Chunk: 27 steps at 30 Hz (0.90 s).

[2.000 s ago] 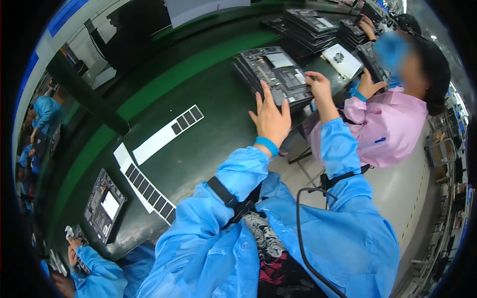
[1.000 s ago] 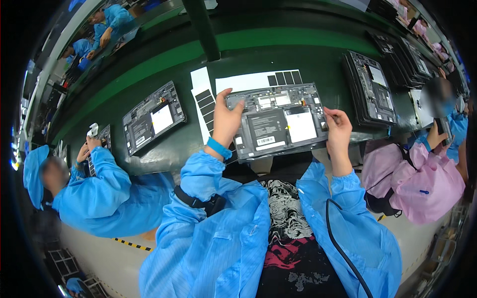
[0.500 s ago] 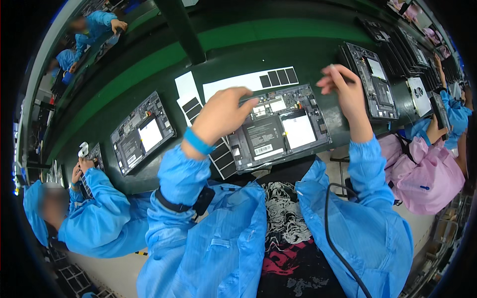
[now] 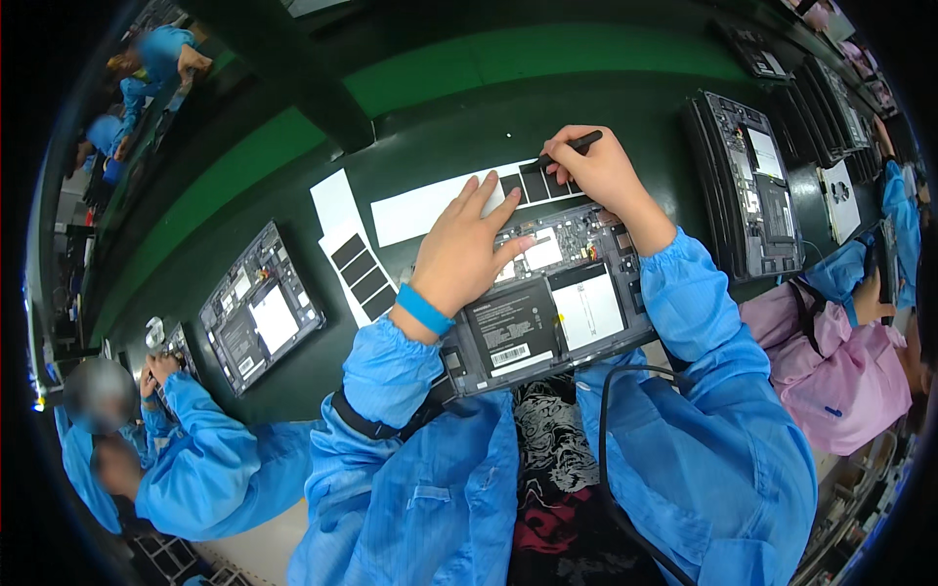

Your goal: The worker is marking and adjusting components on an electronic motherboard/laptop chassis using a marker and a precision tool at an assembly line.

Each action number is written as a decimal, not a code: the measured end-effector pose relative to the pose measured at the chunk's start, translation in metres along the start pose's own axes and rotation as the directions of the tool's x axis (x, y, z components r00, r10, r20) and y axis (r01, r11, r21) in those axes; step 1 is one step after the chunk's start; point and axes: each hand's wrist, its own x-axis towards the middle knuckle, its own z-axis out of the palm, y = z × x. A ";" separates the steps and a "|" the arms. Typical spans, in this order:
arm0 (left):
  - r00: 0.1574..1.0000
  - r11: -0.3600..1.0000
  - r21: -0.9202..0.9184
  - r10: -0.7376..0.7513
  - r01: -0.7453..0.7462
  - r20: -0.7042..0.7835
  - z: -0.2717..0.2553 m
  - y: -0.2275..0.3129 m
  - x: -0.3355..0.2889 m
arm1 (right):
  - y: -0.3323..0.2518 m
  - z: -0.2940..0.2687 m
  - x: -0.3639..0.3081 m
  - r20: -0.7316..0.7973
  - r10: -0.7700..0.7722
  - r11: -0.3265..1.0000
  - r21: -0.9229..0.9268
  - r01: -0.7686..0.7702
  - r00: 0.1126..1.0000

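Observation:
My left hand (image 4: 462, 249) lies with fingers stretched out. Its fingertips rest on a white backing sheet (image 4: 415, 208), while the thumb reaches over an opened tablet-like device (image 4: 625, 317). My right hand (image 4: 604, 171) pinches a slim black pen-shaped tool (image 4: 585, 143), whose tip is by the black rectangular stickers (image 4: 534, 183) at the sheet's right end. The device shows a circuit board (image 4: 576, 237) along its far side, with a black battery (image 4: 510, 330) and a white-labelled block (image 4: 588, 308) nearer me. My left hand hides part of the board and casing.
Another opened device (image 4: 262, 308) lies at left, with a second sheet of black stickers (image 4: 359, 276) between. Stacked devices (image 4: 747, 186) stand at right, beside a person in pink (image 4: 816, 366). A person in blue (image 4: 225, 469) works at left. A dark post (image 4: 313, 88) rises behind.
My right hand has moved left from above the table to the stickers. My left hand has flattened onto the sheet. The whole view has shifted slightly.

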 end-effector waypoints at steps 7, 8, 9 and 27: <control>1.000 1.000 -0.022 -0.011 0.011 -0.007 0.000 0.000 0.001 | 0.002 0.002 -0.003 -0.004 0.035 0.999 0.029 -0.035 0.999; 1.000 1.000 -0.013 -0.004 0.004 -0.011 0.000 0.000 0.001 | 0.002 0.002 -0.004 0.017 0.039 0.998 0.039 -0.040 0.999; 1.000 1.000 -0.003 0.003 -0.003 -0.015 0.000 0.000 0.001 | 0.001 0.002 -0.004 0.038 0.043 0.998 0.050 -0.045 0.998; 0.995 0.998 0.056 -0.006 0.011 -0.096 0.000 0.002 0.000 | 0.003 0.003 -0.006 0.031 -0.009 0.999 0.048 0.007 0.999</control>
